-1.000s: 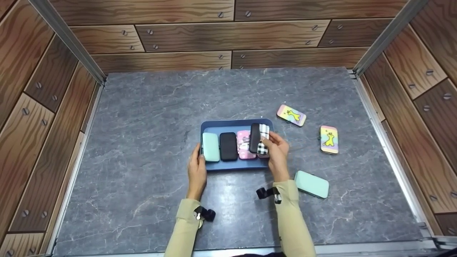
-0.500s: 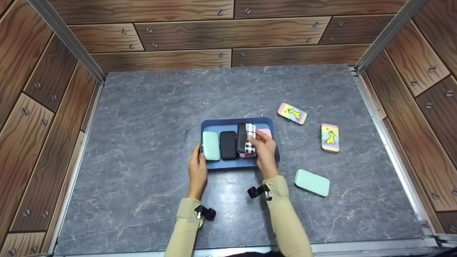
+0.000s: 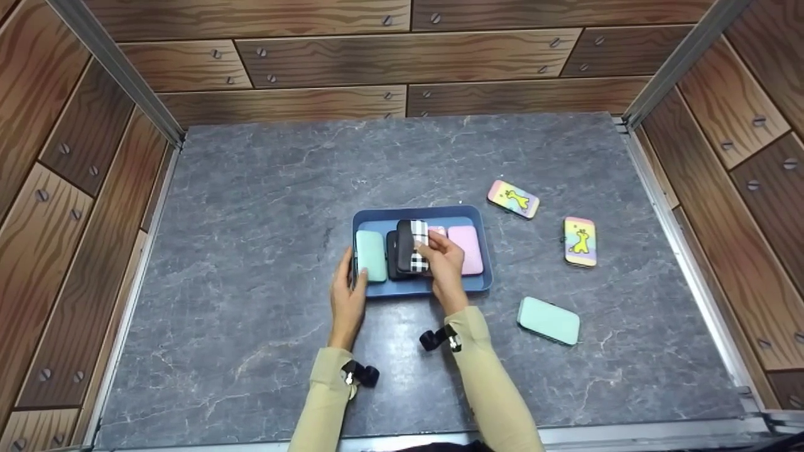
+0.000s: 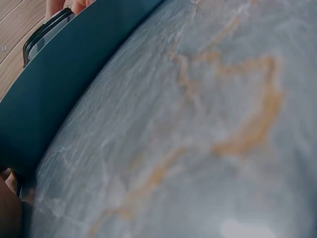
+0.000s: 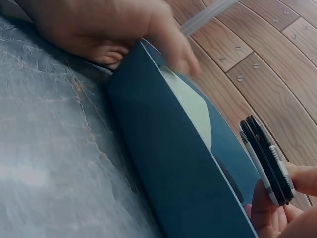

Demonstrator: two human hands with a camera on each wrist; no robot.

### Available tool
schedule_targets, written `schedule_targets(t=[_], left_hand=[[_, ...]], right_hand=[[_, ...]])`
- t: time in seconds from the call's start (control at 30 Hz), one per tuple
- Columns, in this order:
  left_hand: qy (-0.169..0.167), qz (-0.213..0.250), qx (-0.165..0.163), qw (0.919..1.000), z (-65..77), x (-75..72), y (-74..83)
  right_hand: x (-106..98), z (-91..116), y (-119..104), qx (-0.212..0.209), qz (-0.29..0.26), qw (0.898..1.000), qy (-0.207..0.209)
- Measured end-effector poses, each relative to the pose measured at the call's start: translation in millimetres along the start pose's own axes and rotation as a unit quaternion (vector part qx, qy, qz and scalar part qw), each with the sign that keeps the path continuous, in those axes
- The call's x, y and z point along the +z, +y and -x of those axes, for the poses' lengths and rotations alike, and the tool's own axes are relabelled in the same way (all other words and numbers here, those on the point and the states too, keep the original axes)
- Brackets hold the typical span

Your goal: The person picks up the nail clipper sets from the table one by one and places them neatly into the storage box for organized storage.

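My right hand (image 3: 447,263) pinches a small black case with a black-and-white checked part (image 3: 411,246). It is held above the blue tray (image 3: 487,267), over the black case (image 3: 392,254) lying there. In the right wrist view the checked case (image 5: 266,159) is seen edge-on between thumb and fingers. My left hand (image 3: 347,304) grips the tray's left end, fingers outside and thumb over the rim by a mint case (image 3: 372,254). A pink case (image 3: 466,251) lies at the tray's right end; another pink one (image 3: 438,231) is mostly hidden by my right hand.
Right of the tray, two rainbow cases with a yellow giraffe, one farther back (image 3: 514,199) and one upright (image 3: 580,242), lie on the grey marbled tabletop (image 3: 264,251). A mint case (image 3: 549,321) lies nearer me. Wood-patterned panels (image 3: 402,59) enclose the table.
My right hand has carried the checked case leftward, from above the pink cases to above the black one. The left hand stays at the tray's left end, its thumb slightly farther in.
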State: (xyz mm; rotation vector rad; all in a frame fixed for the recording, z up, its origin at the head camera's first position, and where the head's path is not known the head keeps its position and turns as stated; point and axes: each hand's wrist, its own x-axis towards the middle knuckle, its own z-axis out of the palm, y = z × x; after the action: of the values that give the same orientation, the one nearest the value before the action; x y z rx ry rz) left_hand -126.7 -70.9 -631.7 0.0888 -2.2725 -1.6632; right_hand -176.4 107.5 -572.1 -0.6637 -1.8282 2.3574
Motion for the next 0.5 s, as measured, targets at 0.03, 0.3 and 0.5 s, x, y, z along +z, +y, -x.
schedule_targets(t=[0.03,0.3,0.5], left_hand=[[-0.003,-0.007,0.008,0.9999,-0.2,0.1,-0.2],[-0.011,-0.038,0.041,0.9984,-1.1,1.1,-2.2],[-0.005,-0.025,0.038,0.9990,-1.1,0.7,-1.2]], right_hand=[[1.5,0.5,0.6,-0.003,0.003,1.000,0.000],[11.9,2.7,6.6,-0.013,0.023,1.000,-0.011],[21.7,5.8,13.1,-0.027,0.027,0.999,-0.019]])
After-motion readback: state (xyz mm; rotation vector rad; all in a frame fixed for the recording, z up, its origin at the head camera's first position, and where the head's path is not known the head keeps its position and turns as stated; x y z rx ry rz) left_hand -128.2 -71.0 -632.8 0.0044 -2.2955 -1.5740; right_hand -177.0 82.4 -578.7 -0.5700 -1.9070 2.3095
